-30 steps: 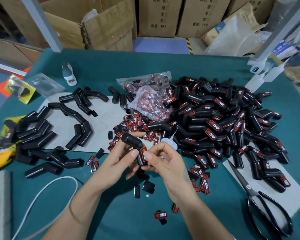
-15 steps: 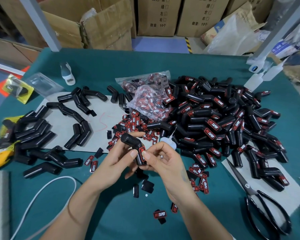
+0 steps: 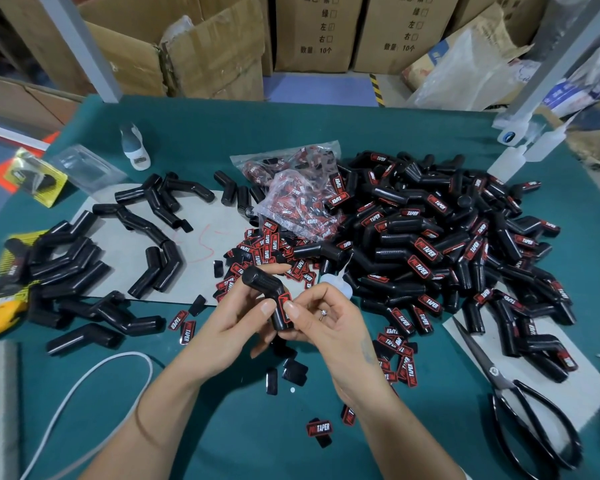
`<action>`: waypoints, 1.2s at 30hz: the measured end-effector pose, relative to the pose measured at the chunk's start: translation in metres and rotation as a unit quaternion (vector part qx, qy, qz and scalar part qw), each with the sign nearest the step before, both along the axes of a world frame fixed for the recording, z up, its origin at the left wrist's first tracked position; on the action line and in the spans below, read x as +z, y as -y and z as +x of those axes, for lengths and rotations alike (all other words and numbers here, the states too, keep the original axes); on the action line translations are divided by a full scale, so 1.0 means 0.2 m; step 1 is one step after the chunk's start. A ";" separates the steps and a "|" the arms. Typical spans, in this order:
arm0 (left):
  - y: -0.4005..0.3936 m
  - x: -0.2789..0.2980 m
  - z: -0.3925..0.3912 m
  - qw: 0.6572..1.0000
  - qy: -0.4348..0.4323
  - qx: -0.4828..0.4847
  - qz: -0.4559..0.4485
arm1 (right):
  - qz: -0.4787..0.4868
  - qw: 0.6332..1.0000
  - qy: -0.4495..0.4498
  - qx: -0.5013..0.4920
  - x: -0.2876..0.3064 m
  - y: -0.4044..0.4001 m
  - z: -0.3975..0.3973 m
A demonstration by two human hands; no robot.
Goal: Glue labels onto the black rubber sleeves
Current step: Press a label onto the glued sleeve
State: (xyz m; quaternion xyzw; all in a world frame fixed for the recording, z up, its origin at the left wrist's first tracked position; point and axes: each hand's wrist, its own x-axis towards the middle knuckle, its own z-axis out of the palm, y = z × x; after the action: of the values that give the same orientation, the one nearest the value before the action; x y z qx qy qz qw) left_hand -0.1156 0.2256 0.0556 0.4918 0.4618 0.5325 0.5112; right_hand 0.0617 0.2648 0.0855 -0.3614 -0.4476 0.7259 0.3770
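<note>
Almost no change vs 0.5 s and 1 s back: same pose, both hands on the same bent black sleeve (image 3: 269,299), held above the worktop (image 3: 326,133) just in front of the loose label heap (image 3: 267,251). Only the view shifted a bit; hands barely moved.

Left hand (image 3: 232,317): fingers curled round the sleeve, thumb tip on its lower leg, index over the upper leg. Gripping it.

Right hand (image 3: 326,323): thumb and fingers pinch the sleeve's lower leg, thumb pressing right on the red/black label (image 3: 284,304). It also seems to have the small glue bottle (image 3: 336,284) tucked behind its fingers, nozzle pointing away from the person. Can't see exactly how it's held.

Judgement: label is already on, this is the press-and-hold phase while glue sets. No change = bond is prob. being held, not repositioned. Next likely: drop it on the done pile.

Relative to the sleeve in hand:
- done pile (image 3: 447,244), labelled sleeves, to the right and beyond, big.
- unlabelled sleeves (image 3: 66,265) to the left, fewer, some on a grey sheet (image 3: 194,237).
- bag of labels (image 3: 298,199) straight beyond.
- scissors (image 3: 520,403) far right, nearer the person.
- stray label (image 3: 318,427) nearer the person, on the worktop.

Progress: most of the batch looks done, a modest lot left.
</note>
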 end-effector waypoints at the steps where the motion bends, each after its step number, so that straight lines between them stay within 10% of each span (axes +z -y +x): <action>1: 0.00 0.00 0.00 1.000 0.001 0.000 0.000 | 0.000 1.000 0.003 -0.001 0.00 0.00 0.00; 36: 0.00 0.01 0.01 1.000 -0.011 0.003 0.001 | 0.012 1.000 0.010 -0.009 -0.03 0.00 0.00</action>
State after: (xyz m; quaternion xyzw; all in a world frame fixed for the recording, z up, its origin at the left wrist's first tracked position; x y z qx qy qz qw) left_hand -0.1139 0.2254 0.0584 0.4967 0.4684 0.5289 0.5042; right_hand 0.0625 0.2646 0.0793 -0.3682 -0.4566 0.7136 0.3830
